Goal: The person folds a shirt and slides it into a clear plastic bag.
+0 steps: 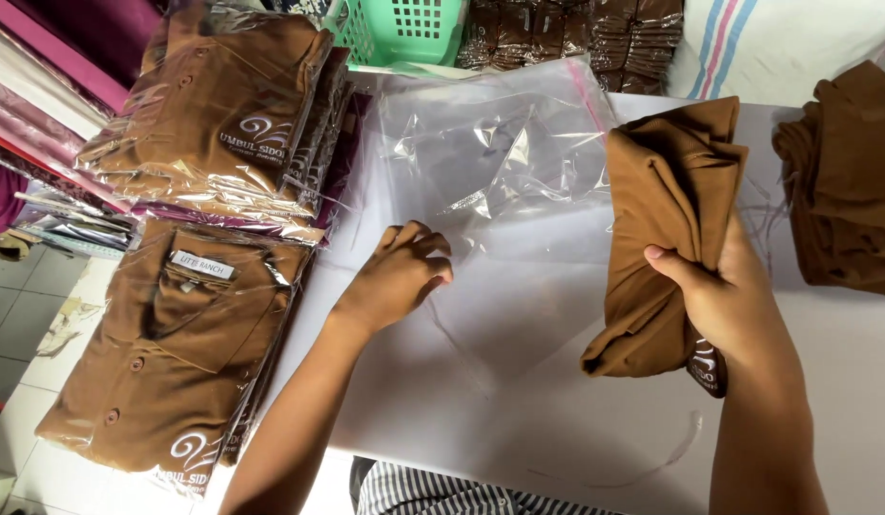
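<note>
Left grip (397, 277) on clear empty bag (500, 162)

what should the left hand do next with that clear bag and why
Probably pinch and lift the top layer of the clear plastic bag to open its mouth. The left hand rests on the bag, which lies flat, while the right hand already grips the folded brown shirt beside it.

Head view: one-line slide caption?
Right hand grips a folded brown shirt while left hand pinches a clear plastic bag on the white table.
</note>
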